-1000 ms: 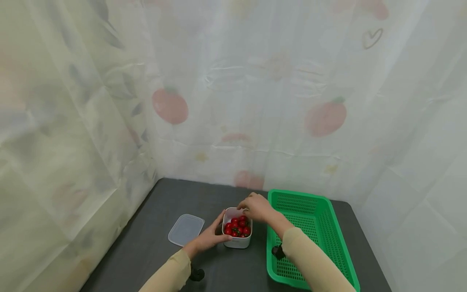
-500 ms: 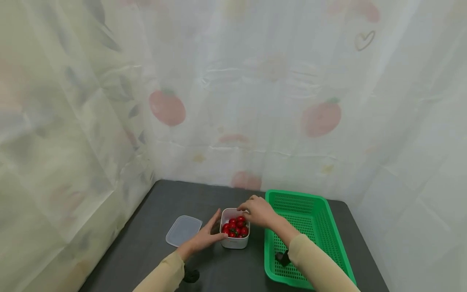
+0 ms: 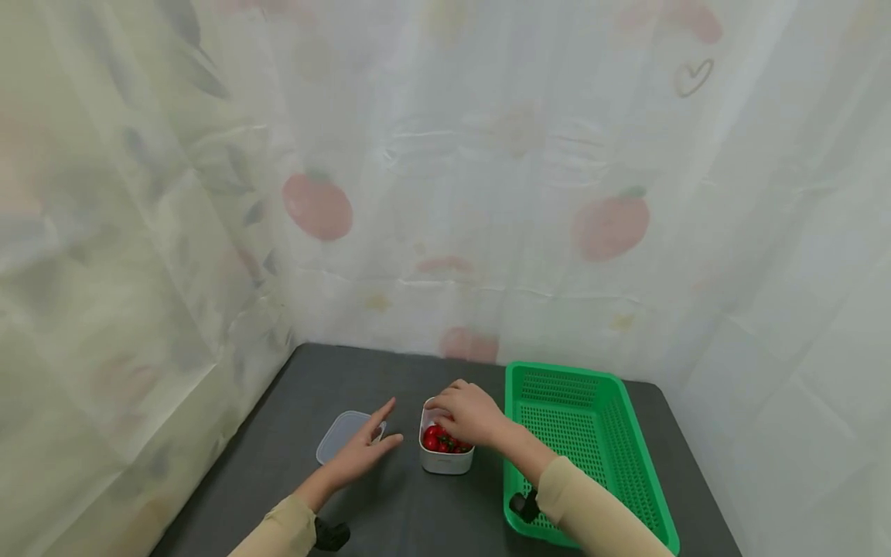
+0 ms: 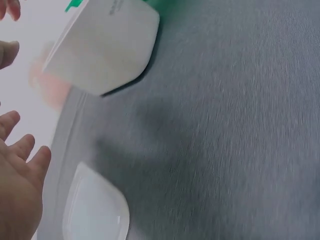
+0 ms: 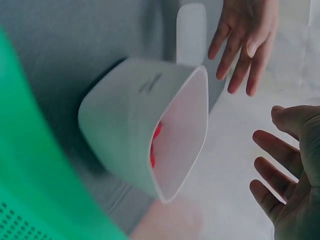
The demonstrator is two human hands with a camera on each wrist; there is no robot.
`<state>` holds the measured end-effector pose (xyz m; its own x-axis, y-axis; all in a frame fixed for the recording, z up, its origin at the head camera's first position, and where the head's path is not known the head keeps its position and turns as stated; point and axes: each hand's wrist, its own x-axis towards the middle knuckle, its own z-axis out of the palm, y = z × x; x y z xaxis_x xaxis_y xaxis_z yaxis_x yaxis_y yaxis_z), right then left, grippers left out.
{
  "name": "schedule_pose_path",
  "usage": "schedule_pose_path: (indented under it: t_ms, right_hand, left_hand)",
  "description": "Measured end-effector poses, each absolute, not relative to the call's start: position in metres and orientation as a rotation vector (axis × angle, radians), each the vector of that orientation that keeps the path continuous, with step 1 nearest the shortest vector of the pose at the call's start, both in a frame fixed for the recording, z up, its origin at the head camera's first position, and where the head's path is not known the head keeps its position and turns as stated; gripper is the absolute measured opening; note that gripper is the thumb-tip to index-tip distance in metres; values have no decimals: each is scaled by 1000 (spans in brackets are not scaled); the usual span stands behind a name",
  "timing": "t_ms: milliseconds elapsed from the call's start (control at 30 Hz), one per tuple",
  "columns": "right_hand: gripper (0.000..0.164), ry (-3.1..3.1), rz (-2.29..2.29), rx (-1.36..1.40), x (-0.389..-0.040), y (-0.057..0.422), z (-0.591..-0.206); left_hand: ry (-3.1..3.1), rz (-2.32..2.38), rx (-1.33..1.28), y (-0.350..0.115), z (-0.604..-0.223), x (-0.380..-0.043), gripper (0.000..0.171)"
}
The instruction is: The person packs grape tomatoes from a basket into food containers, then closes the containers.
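A white square container [image 3: 446,463] with several small red tomatoes [image 3: 435,439] in it stands on the dark table. My right hand [image 3: 469,414] hovers over its opening and hides part of the tomatoes. In the right wrist view, the fingers of that right hand [image 5: 287,170] are spread and loosely bent, with nothing between them. Left of the container, apart from it, my left hand [image 3: 355,456] is held with fingers extended and holds nothing. Behind the left hand lies a translucent lid [image 3: 339,435], partly covered by it; the left wrist view shows the same lid [image 4: 96,210] flat on the table.
A green perforated basket [image 3: 612,449] stands right of the container, beneath my right forearm. The dark table [image 3: 390,379] meets a patterned curtain [image 3: 445,193] at the back, with more sheeting along the left and right sides.
My left hand has left the container's side and moved left, towards the lid. My right hand has shifted left from the container's right rim to above its opening.
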<state>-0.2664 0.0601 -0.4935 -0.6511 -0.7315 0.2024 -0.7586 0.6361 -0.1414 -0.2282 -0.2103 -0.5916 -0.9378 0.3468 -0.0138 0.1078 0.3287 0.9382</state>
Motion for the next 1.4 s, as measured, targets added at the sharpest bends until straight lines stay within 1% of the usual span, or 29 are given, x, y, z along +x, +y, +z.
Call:
schedule_pose_path:
  t_ms: [267,433,767,933,1167,1267,1400]
  right_hand:
    - [31,-2690,267,1359,-248,32,-503]
    - [36,-2667,195,1465,-239,14,-513]
    - [53,-2786,196,1523,-224,-19,-546]
    - [56,-2840,225,1512,-216,-34,-557]
    - [56,-2877,266,1471,-211,-50,-575]
    - [56,-2917,401,1402,-212,-54,-584]
    - [59,-2979,715,1258,-213,-61,-595]
  left_hand:
    - [2456,1657,285,-244,-595,-225,72]
    - [2534,1643,226,-264,-596,-225,74]
    - [2629,1598,116,-306,-600,-223,72]
    - [2677,1524,71,-320,-603,-222,69]
    - [2657,1457,2,-326,-608,-222,66]
    - [2660,1429,-19,-326,-609,-224,64]
    - [2653,1390,-84,-324,-608,-227,65]
